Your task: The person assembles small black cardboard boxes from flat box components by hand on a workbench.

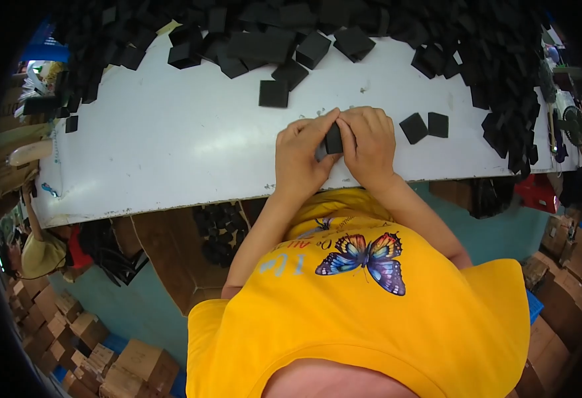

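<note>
- A small, matte black, foam-like block [333, 140] is held upright between both hands, above the near part of a long white tabletop [185, 132]; whether its lower end is rested on the surface cannot be told.
- The block is gripped from its left side by the left hand [301, 156], with the fingers bent and the fingertips brought close to those of the other hand.
- The block is gripped from its right side by the right hand [370, 146], with the thumb laid along it and the fingers curled; its far end is partly hidden by the fingers.
- A single black square block [274, 93] is seen beyond the left hand, just beside the scattered edge of a large heap of black blocks [264, 46], by which the far side of the tabletop is covered.
- Two loose black blocks [438, 125] are set close together to the right of the right hand, apart from the heap.
- Under the near edge, an open brown cardboard box [161, 255] is seen, with small black pieces [219, 232] contained in it.
- A bright yellow shirt with a butterfly print [364, 318] is worn by the person.
</note>
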`<state>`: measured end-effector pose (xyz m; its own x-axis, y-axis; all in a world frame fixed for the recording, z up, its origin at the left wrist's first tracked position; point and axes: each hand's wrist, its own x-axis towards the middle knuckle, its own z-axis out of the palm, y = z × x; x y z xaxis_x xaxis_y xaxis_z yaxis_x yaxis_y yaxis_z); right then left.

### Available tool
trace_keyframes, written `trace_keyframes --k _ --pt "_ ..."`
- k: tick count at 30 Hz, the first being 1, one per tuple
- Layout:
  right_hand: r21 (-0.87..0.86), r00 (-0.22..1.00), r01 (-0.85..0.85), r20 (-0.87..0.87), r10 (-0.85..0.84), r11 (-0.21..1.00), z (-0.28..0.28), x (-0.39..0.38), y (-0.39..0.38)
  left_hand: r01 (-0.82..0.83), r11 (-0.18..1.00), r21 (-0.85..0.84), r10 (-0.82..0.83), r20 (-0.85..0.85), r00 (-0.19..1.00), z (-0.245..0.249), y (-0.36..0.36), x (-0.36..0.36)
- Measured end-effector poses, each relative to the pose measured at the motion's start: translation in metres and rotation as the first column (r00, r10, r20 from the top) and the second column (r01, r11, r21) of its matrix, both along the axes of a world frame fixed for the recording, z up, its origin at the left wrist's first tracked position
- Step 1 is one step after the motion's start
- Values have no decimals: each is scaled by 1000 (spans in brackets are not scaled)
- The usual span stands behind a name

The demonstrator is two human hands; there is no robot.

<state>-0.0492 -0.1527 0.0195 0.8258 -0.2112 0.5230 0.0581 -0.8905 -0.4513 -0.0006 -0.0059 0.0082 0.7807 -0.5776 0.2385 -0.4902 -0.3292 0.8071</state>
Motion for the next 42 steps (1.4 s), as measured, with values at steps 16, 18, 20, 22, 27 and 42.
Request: trace_keyframes --k 16,18,20,22,27,42 --pt "620 997 -64 67 28 782 4 -3 -21 -233 969 -85 246 206 947 59 -20 74" --pt "490 997 -64 76 30 869 13 3 -47 -288 949 132 215 400 891 46 -48 99" --pt "164 984 -116 151 92 979 14 23 -71 -314 920 234 179 461 869 39 -58 102" --pt "-82 976 -146 153 158 986 23 47 -87 -286 927 242 168 415 894 36 -60 106" --pt "-159 979 -199 0 202 967 11 92 -106 -205 978 38 201 91 975 54 -28 74" --pt "894 922 -79 -103 373 440 65 45 -104 -32 985 -169 83 308 948 31 1 -3"
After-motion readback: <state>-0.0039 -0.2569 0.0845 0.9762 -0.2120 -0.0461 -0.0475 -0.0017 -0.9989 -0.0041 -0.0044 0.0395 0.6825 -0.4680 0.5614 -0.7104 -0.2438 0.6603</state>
